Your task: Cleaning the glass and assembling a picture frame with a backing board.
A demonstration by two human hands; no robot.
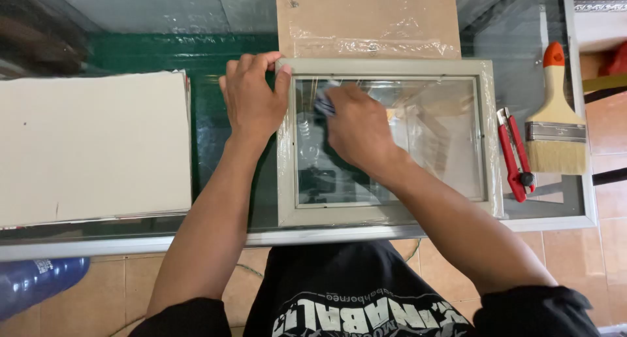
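While the grey picture frame [385,213] is gripped at its corner by the left hand [251,98], its glass [444,141] is wiped with a cloth [323,105] clenched in the right hand [356,128]; unwiped glass seemingly calls for further strokes

Counter crowded on both sides, open strip at ten o'clock

The white board stack [91,147] blocks nine o'clock, the brown panel [369,17] twelve, the red cutter [514,155] and paintbrush [555,118] three; bare counter [163,53] lies at ten, with a narrow gap between stack and grey frame [385,68]
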